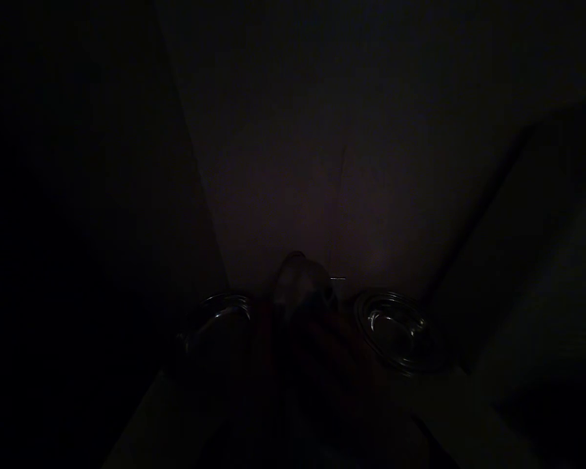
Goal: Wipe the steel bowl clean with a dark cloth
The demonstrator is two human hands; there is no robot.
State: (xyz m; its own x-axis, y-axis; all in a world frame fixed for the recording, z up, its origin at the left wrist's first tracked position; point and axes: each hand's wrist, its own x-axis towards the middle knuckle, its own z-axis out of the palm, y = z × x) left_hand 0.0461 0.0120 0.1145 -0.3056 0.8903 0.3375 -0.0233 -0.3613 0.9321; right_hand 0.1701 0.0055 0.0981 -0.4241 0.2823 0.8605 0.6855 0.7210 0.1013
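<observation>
The view is almost black. Two shiny round rims catch a little light low in the frame: a left round vessel (219, 327) and a right round vessel (395, 331), either metal bowls or glass. Between them sits a dim pale rounded shape (303, 286) above something faintly reddish. It may be a hand, but I cannot tell which one or make out any fingers. A thin bright sliver (337, 279) glints at its right side. No other hand can be made out.
A faintly lit flat surface (322, 163) rises behind the vessels, with a straight seam down its middle. Dark slanted edges close it in at left and right. A paler strip (449, 404) lies at lower right.
</observation>
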